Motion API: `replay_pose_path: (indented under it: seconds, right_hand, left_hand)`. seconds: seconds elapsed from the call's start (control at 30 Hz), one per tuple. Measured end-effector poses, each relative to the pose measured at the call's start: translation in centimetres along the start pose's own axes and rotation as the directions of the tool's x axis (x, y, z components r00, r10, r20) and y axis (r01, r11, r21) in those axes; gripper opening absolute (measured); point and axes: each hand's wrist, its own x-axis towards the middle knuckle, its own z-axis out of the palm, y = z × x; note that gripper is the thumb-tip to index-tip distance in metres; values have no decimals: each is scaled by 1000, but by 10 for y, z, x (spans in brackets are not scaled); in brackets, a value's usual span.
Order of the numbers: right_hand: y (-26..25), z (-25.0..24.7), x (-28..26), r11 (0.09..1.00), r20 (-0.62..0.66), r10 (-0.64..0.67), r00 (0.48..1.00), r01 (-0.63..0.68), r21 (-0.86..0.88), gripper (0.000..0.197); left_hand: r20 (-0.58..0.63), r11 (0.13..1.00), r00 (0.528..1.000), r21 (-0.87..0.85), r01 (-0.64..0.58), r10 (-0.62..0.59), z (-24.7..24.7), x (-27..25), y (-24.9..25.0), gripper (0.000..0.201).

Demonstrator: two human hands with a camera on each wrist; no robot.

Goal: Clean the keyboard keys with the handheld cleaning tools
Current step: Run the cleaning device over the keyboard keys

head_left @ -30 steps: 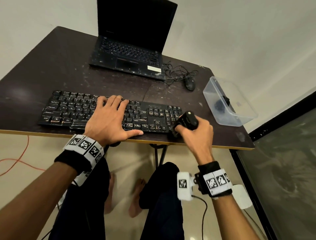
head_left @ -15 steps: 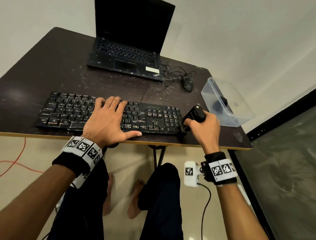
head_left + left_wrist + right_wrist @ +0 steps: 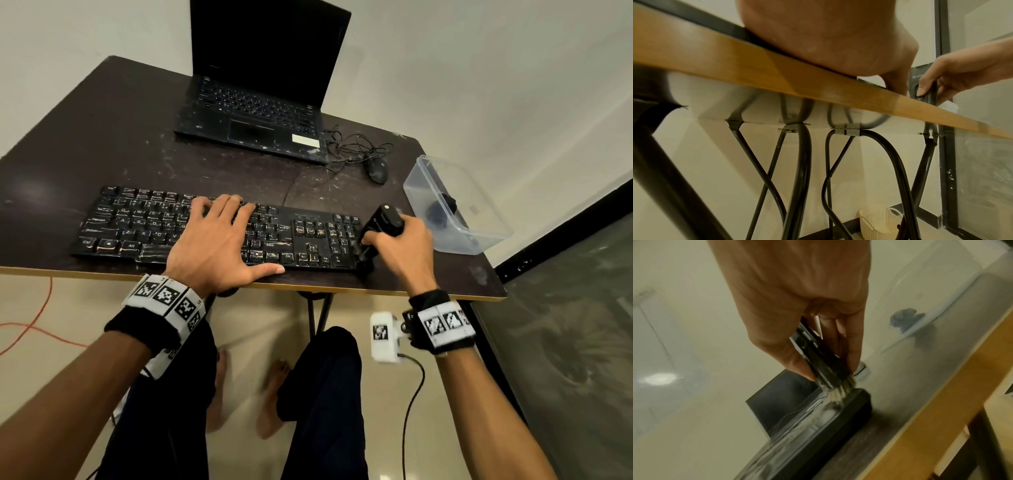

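Head view showed the left hand (image 3: 219, 246) lying flat, fingers (image 3: 222, 205) released, steadying the keyboard (image 3: 144, 226) while right-hand fingers (image 3: 795, 365) grasped a brush (image 3: 824, 368) whose bristles below them met its end.

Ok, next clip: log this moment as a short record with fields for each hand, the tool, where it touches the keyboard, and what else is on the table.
left hand: left hand lies flat, fingers spread, on the middle of the keyboard
right hand: right hand grips the brush tool
tool contact: pale bristles meet the keyboard's right end
table: dark table with a pale front edge
other items: open laptop, mouse, clear plastic box holding a dark item, unclear what
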Motion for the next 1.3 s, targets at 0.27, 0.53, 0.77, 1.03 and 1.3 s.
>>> replay_pose_path:
  seconds: [0.27, 0.53, 0.77, 1.03, 1.3]
  right_hand:
    - [-4, 1, 1, 999, -8, 24, 1000, -24, 26, 24]
    - [-12, 8, 6, 1000, -32, 12, 999, -12, 9, 25]
    - [-15, 6, 15, 1000, 25, 10, 1000, -10, -25, 24]
    - [-23, 10, 8, 1000, 78, -15, 997, 14, 18, 27]
    - [-24, 9, 7, 999, 109, -33, 993, 37, -36, 28]
  left_hand:
    - [-4, 1000, 1000, -1, 2, -2, -2, -1, 0, 135]
    - [0, 1000, 1000, -12, 4, -4, -2, 0, 0, 135]
    - [3, 1000, 1000, -9, 0, 0, -2, -1, 0, 136]
    - [-3, 1000, 1000, 3, 7, -7, -1, 0, 0, 136]
    - [-4, 1000, 1000, 13, 15, -15, -1, 0, -3, 136]
